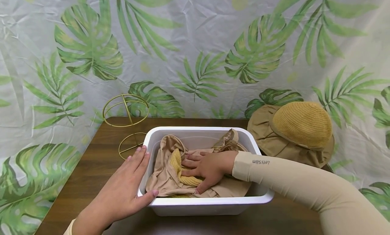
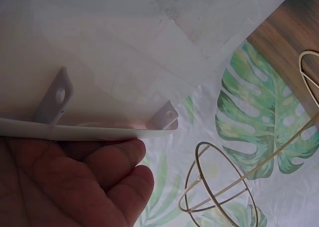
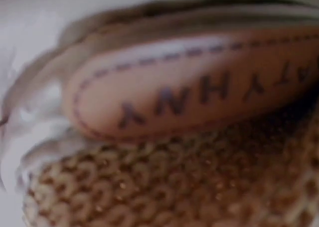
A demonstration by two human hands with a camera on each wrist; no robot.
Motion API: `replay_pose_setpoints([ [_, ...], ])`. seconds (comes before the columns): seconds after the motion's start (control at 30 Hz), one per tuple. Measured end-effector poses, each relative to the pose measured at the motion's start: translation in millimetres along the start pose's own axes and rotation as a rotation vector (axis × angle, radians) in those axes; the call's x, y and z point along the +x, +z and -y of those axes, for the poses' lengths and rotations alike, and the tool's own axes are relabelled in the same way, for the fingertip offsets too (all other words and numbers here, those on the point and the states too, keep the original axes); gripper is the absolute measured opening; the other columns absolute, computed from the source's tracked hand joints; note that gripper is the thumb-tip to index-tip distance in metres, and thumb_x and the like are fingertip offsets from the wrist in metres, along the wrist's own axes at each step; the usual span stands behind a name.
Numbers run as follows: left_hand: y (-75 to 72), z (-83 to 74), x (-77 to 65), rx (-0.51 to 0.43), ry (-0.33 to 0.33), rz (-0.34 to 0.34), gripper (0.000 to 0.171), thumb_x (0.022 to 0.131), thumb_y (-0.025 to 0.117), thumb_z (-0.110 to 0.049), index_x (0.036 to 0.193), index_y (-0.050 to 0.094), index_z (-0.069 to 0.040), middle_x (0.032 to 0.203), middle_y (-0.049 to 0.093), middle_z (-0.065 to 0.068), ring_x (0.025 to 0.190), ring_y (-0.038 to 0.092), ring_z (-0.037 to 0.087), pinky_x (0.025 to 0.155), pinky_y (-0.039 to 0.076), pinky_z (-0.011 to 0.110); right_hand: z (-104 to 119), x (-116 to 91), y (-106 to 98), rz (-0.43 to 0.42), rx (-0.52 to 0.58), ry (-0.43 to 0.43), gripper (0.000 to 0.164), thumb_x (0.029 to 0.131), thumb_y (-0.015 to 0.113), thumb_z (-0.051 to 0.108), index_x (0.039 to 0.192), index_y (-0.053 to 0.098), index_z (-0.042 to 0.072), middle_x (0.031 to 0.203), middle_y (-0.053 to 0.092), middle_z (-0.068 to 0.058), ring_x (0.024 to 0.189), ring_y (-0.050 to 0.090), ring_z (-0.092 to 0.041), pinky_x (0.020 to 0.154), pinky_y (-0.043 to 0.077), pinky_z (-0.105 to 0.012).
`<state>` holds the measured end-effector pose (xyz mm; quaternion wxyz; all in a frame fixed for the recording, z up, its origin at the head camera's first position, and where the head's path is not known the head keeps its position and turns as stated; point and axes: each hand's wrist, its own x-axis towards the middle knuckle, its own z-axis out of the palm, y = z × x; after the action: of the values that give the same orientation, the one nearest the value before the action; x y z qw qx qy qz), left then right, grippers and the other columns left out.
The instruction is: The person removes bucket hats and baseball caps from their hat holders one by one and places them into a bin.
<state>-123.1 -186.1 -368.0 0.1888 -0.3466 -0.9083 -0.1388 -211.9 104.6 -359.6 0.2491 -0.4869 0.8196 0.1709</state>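
Note:
A white plastic bin (image 1: 201, 200) holds tan cloth hats (image 1: 163, 181) and a mustard knitted hat (image 1: 187, 180). My right hand (image 1: 211, 165), fingers spread, rests on the knitted hat and the tan cloth around it. Against the bin's left rim lies my left hand (image 1: 125, 184), fingers straight and thumb at the front corner. The left wrist view has this hand's fingers (image 2: 117, 159) touching the rim (image 2: 99, 133) beside the bin's outer wall. Close up in the right wrist view are coarse knit (image 3: 139, 182) and a stitched brown label (image 3: 189, 87) with dark letters, blurred.
A gold wire stand (image 1: 126, 110) is behind the bin on the left. At the back right, another mustard knitted hat (image 1: 304, 125) sits on a brown cloth hat (image 1: 262, 126). The dark wood table (image 1: 91, 160) meets a leaf-print curtain (image 1: 201, 35).

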Motion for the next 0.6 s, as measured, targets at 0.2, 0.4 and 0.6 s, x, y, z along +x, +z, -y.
replay_pose_setpoints([
  [0.2, 0.9, 0.4, -0.5, 0.001, 0.005, -0.01, 0.087, 0.09, 0.059, -0.053, 0.143, 0.042, 0.013, 0.154, 0.032, 0.027, 0.144, 0.03, 0.039, 0.12, 0.004, 0.028, -2, -4, -4, -0.064, 0.055, 0.005, 0.08, 0.091, 0.046, 0.072, 0.159, 0.023, 0.035, 0.166, 0.008, 0.002, 0.151, 0.001, -0.021, 0.12, 0.012, -0.051],
  [0.4, 2.3, -0.1, -1.0, 0.003, -0.004, -0.007, 0.087, 0.09, 0.059, -0.054, 0.143, 0.042, 0.013, 0.155, 0.031, 0.027, 0.144, 0.029, 0.039, 0.12, 0.004, 0.028, -13, -18, -19, -0.207, 0.231, -0.047, 0.075, 0.09, 0.059, 0.063, 0.154, 0.038, 0.029, 0.163, 0.02, -0.001, 0.15, 0.013, -0.023, 0.12, 0.017, -0.045],
  [0.6, 3.5, 1.4, -0.5, -0.008, 0.004, -0.024, 0.086, 0.09, 0.06, -0.053, 0.142, 0.043, 0.013, 0.154, 0.033, 0.028, 0.143, 0.031, 0.04, 0.12, 0.004, 0.028, -24, -38, -35, -0.388, 0.356, -0.108, 0.063, 0.096, 0.057, 0.052, 0.15, 0.046, 0.021, 0.159, 0.031, -0.009, 0.146, 0.027, -0.024, 0.116, 0.028, -0.04],
])
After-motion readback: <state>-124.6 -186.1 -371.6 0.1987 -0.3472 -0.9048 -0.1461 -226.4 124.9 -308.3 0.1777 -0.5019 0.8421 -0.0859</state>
